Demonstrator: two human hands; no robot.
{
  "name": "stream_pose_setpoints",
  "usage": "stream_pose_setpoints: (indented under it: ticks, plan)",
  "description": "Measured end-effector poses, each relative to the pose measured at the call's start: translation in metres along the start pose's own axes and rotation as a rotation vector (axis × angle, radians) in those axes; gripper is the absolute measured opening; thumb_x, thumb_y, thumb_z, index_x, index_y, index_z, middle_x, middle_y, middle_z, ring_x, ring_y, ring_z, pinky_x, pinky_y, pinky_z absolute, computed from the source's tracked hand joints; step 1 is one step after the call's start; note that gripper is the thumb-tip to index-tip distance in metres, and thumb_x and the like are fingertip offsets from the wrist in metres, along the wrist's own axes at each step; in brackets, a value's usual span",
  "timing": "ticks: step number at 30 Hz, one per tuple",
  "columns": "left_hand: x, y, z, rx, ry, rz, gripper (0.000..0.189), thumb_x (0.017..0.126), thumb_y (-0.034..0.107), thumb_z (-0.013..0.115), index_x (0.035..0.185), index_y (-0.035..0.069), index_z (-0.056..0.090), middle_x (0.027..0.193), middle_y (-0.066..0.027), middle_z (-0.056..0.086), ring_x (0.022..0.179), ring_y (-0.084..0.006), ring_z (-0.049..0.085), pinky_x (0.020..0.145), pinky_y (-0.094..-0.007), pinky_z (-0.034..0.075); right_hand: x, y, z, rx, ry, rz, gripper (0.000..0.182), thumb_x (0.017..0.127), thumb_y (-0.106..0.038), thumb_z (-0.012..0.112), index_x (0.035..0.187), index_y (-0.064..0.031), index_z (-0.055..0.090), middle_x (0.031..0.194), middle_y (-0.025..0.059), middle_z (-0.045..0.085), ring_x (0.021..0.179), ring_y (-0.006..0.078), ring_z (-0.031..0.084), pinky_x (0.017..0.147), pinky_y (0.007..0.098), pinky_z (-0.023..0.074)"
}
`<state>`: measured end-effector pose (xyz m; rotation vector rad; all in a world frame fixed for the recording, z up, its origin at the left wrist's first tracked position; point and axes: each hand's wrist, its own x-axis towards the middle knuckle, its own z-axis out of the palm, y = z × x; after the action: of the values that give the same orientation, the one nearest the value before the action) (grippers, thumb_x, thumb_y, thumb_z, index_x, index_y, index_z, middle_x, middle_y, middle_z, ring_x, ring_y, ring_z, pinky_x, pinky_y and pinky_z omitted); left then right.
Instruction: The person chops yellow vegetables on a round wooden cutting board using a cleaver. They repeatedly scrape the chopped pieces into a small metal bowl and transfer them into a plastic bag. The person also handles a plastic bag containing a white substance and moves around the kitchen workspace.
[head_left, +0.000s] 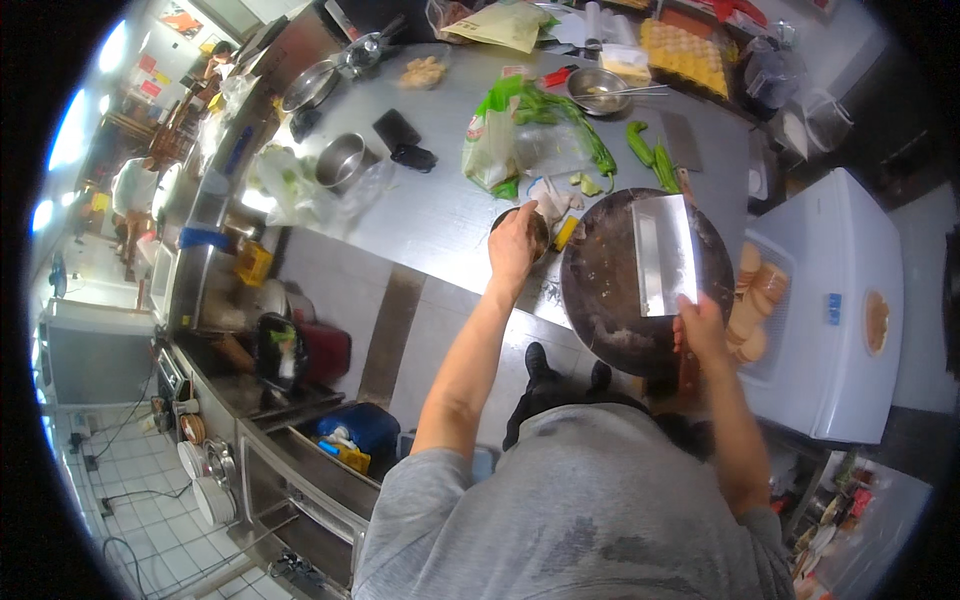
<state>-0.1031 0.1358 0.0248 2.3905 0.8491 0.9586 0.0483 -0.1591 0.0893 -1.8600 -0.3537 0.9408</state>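
Note:
My right hand (699, 324) grips the handle of a wide cleaver (666, 255), whose bright blade lies over a round, dark chopping board (607, 300). To the board's left, my left hand (514, 244) is on a small round metal bowl (538, 234) at the counter's edge; its fingers cover part of the rim, and whether they grip it is unclear. A yellow object (565, 233) and a crumpled white cloth or paper (551, 199) sit between bowl and board. Beyond them are green peppers (663, 166) and a green-and-white plastic bag (491, 146).
On the steel counter (427, 225) stand a metal pot (342, 161), a steel bowl (598, 90) with chopsticks and a second cleaver (681, 141). Trays of eggs (682, 56) are at the back. A white freezer (855, 315) stands at the right, beside several round wooden pieces (757, 300).

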Motion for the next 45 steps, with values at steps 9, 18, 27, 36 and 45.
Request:
stream_pose_setpoints:
  ticks: [9,18,27,36,45]
  plan:
    - [0.009,0.023,-0.018,0.036,0.031,-0.039,0.023,0.085,0.02,0.064,0.107,0.012,0.061,0.089,-0.0115,0.058,0.081,-0.0318,0.059,0.069,-0.0401,0.049,0.025,0.065,-0.034,-0.443,0.33,-0.54,0.031,0.096,-0.02,0.049,0.123,-0.0049,0.053,0.066,0.0086,0.052,0.057,0.0199,0.054,0.051,0.0336,0.0428]
    - [0.166,0.054,-0.056,0.147,0.205,0.317,0.03,0.079,0.001,0.056,0.109,0.001,0.059,0.106,-0.0187,0.056,0.095,-0.0369,0.058,0.079,-0.0413,0.05,0.018,0.049,-0.019,-0.852,0.221,-0.607,0.046,0.084,-0.011,0.064,0.129,-0.0141,0.054,0.089,0.0117,0.051,0.078,0.0289,0.055,0.069,0.0378,0.0471]
    - [0.278,0.005,0.008,0.59,-0.565,0.167,0.016,0.076,0.014,0.06,0.082,0.006,0.072,0.087,-0.0153,0.069,0.082,-0.0327,0.067,0.072,-0.0419,0.054,0.027,0.083,-0.014,-0.707,0.226,-0.399,0.051,0.08,-0.005,0.065,0.13,-0.0111,0.052,0.106,0.0173,0.053,0.097,0.035,0.054,0.085,0.0416,0.0456]
    - [0.266,0.021,-0.011,0.568,-1.187,0.028,0.025,0.079,0.021,0.058,0.093,0.005,0.071,0.099,-0.0151,0.068,0.09,-0.0325,0.065,0.08,-0.0413,0.052,0.015,0.057,-0.01,-0.737,0.195,-0.466,0.051,0.078,-0.007,0.065,0.128,-0.0092,0.054,0.105,0.0179,0.053,0.098,0.0355,0.054,0.086,0.0421,0.0431]
    - [0.202,-0.065,-0.001,0.488,-1.052,-0.143,0.026,0.079,0.022,0.059,0.096,0.005,0.07,0.1,-0.0148,0.068,0.091,-0.0317,0.064,0.082,-0.0412,0.051,0.003,0.018,-0.006,-0.758,0.152,-0.389,0.044,0.084,-0.019,0.064,0.127,-0.0149,0.056,0.114,0.022,0.057,0.106,0.039,0.053,0.092,0.0447,0.0425]
